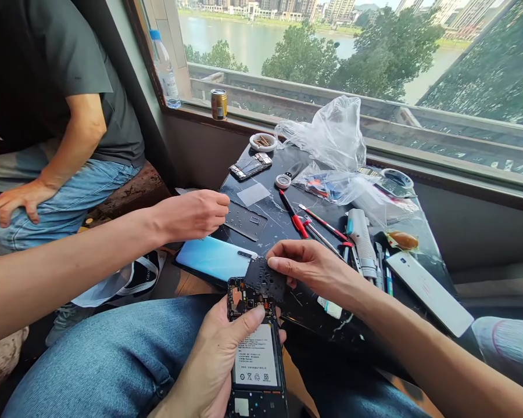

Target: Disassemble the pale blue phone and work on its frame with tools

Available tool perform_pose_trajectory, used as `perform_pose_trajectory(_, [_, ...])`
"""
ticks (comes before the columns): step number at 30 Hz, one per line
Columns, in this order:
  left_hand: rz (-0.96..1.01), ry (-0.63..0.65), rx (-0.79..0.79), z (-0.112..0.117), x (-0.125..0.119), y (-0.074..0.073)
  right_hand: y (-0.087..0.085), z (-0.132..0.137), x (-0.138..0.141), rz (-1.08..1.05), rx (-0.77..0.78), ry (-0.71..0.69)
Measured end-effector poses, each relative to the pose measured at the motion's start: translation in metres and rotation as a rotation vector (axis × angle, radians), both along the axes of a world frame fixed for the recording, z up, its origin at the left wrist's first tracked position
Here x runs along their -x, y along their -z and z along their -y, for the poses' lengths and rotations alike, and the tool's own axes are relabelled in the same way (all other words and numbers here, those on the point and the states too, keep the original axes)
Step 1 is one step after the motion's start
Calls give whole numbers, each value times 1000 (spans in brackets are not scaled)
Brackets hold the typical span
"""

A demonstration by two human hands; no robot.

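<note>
My left hand (220, 348) is wrapped round an opened phone (279, 371), its thumb lying over the upper part. The phone's white-labelled battery (255, 357) and exposed circuit board (239, 299) face up. Between thumb and fingers, my right hand (307, 264) pinches a thin black cover plate (261, 276) just above the phone's top end. Whether plate and phone touch, I cannot tell. Behind them lies a shiny blue phone back cover (213, 258) with a camera strip. Another person's closed hand (196, 215) reaches in from the left, near a dark phone frame (246, 220).
The black marble-patterned table (296, 313) carries a red-handled tool (297, 223), a grey-white handheld device (362, 238), a white phone (427, 293), an opened phone (250, 166) and plastic bags (326, 133). A can (218, 104) and bottle (165, 72) stand on the sill.
</note>
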State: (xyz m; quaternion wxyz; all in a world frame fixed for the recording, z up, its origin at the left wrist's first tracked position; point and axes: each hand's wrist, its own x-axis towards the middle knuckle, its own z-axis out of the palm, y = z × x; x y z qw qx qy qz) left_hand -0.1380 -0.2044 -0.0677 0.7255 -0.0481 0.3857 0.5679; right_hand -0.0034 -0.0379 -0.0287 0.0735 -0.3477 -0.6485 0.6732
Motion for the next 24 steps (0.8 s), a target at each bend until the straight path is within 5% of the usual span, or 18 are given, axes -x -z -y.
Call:
perform_pose_trajectory(17, [-38,17,3,-1,-2,-8,0,2,1,69,-12,-35])
perform_pose_trajectory(24, [108,-15,4,0,-1,-6,7,2,-1,167,-13,2])
